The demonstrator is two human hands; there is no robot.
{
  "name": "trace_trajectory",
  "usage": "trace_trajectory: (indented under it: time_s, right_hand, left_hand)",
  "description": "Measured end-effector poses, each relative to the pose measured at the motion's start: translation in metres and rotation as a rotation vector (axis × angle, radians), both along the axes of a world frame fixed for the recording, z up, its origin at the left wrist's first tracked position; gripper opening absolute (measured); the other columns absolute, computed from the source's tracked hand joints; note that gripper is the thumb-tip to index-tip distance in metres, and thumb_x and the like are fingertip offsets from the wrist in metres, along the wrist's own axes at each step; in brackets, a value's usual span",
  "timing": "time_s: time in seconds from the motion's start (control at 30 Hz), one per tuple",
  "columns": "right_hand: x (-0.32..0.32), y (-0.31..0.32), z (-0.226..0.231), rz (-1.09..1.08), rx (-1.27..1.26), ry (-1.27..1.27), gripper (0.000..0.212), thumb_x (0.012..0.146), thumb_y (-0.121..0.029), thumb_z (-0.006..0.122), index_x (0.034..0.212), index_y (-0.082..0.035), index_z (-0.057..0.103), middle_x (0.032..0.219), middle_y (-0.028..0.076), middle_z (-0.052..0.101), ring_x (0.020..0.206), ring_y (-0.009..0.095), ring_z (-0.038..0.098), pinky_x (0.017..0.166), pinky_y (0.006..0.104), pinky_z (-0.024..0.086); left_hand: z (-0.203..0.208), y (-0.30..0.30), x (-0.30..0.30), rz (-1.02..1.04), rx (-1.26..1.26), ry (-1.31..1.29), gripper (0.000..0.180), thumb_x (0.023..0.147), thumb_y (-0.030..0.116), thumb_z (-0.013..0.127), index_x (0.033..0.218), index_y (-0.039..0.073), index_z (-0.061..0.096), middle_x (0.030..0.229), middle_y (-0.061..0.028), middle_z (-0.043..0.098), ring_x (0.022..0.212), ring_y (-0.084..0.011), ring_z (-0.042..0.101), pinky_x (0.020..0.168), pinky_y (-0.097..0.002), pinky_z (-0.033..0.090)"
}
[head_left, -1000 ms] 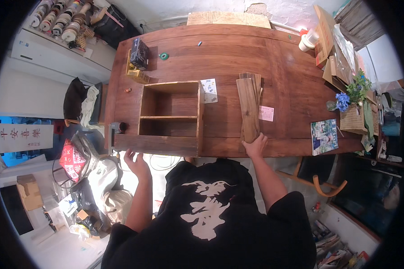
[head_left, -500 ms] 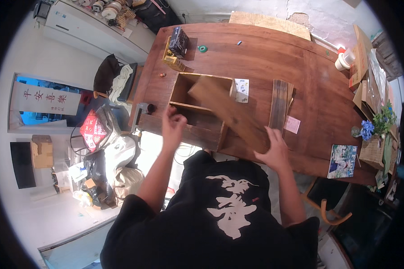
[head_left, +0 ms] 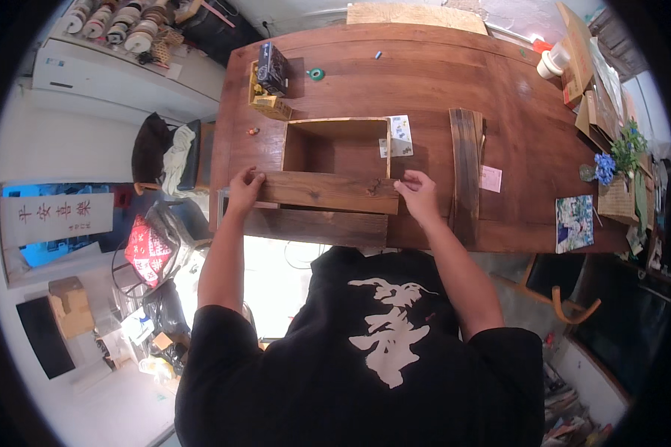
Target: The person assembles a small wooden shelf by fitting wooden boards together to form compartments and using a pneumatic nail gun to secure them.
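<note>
A brown wooden plank (head_left: 328, 191) lies level from side to side over an open-topped wooden box (head_left: 338, 121), crossing the box's near part. My left hand (head_left: 244, 191) pinches the plank's left end. At the right end, my right hand (head_left: 420, 197) grips the corner between thumb and fingers. Beyond the plank, one open compartment shows its dark inside. A darker board (head_left: 317, 226) runs along the box's near side, close to the table edge. Whether the plank rests on the box or hovers just above it, I cannot tell.
Loose dark planks (head_left: 466, 160) lie right of the box, beside a pink slip (head_left: 490, 179). A printed sheet (head_left: 401, 136) touches the box's right side. Far left stand a black box (head_left: 274, 67), a yellow box (head_left: 271, 108) and green tape (head_left: 316, 74). Blue flowers (head_left: 604, 168) stand far right.
The plank has swung from a slant in my right hand to level across the box. My left hand, free before, now holds its left end. The view has shifted slightly.
</note>
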State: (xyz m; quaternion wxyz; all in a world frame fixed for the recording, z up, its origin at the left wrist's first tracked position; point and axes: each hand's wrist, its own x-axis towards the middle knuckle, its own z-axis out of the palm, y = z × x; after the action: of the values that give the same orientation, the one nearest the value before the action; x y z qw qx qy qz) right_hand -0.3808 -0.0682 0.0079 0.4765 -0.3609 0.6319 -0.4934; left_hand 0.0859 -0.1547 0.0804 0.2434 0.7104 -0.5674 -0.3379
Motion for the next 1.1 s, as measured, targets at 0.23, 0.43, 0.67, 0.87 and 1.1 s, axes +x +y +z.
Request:
trace_trajectory:
  time_s: [0.23,0.43,0.67,0.87,1.1]
  right_hand:
    - [0.023,0.036,0.033,-0.047,0.215,-0.132,0.016,0.095,-0.011,0.080,0.103,0.003,0.080,0.088,0.005,0.076,0.074,0.010,0.068,0.067,0.0259,0.057]
    - [0.042,0.045,0.032,-0.093,0.216,-0.106,0.019,0.095,-0.012,0.080,0.107,0.004,0.081,0.089,0.006,0.077,0.077,0.011,0.069,0.073,0.0265,0.057]
    - [0.045,0.056,0.025,-0.048,0.116,0.068,0.026,0.096,-0.014,0.080,0.114,0.005,0.079,0.100,0.009,0.078,0.091,0.014,0.070,0.083,0.0287,0.055]
    - [0.035,0.054,0.033,0.043,0.188,0.042,0.026,0.096,-0.013,0.079,0.114,0.005,0.079,0.101,0.010,0.078,0.089,0.014,0.070,0.081,0.0276,0.055]
    - [0.037,0.065,0.014,0.003,0.089,0.150,0.025,0.096,-0.014,0.078,0.113,0.005,0.079,0.101,0.013,0.078,0.090,0.017,0.071,0.083,0.0294,0.055]
  left_hand:
    - [-0.033,0.008,0.038,-0.052,0.090,0.101,0.053,0.095,0.022,0.080,0.139,-0.002,0.065,0.102,-0.0070,0.069,0.094,-0.0152,0.064,0.087,-0.0304,0.053]
    - [-0.034,0.004,0.043,-0.138,0.037,0.109,0.055,0.096,0.019,0.080,0.146,0.004,0.061,0.102,0.0004,0.063,0.095,-0.0111,0.058,0.088,-0.0267,0.049]
    - [-0.038,0.006,0.043,-0.145,0.025,0.047,0.058,0.094,0.018,0.081,0.147,0.004,0.061,0.106,-0.0020,0.061,0.098,-0.0138,0.057,0.093,-0.0292,0.049]
    - [-0.011,0.013,0.037,-0.155,0.148,0.087,0.062,0.093,0.021,0.081,0.148,0.005,0.059,0.117,-0.0102,0.066,0.107,-0.0192,0.061,0.097,-0.0331,0.050]
    - [-0.009,0.017,0.032,-0.204,0.090,-0.031,0.067,0.095,0.022,0.080,0.155,0.008,0.053,0.117,-0.0108,0.067,0.105,-0.0195,0.061,0.095,-0.0330,0.051]
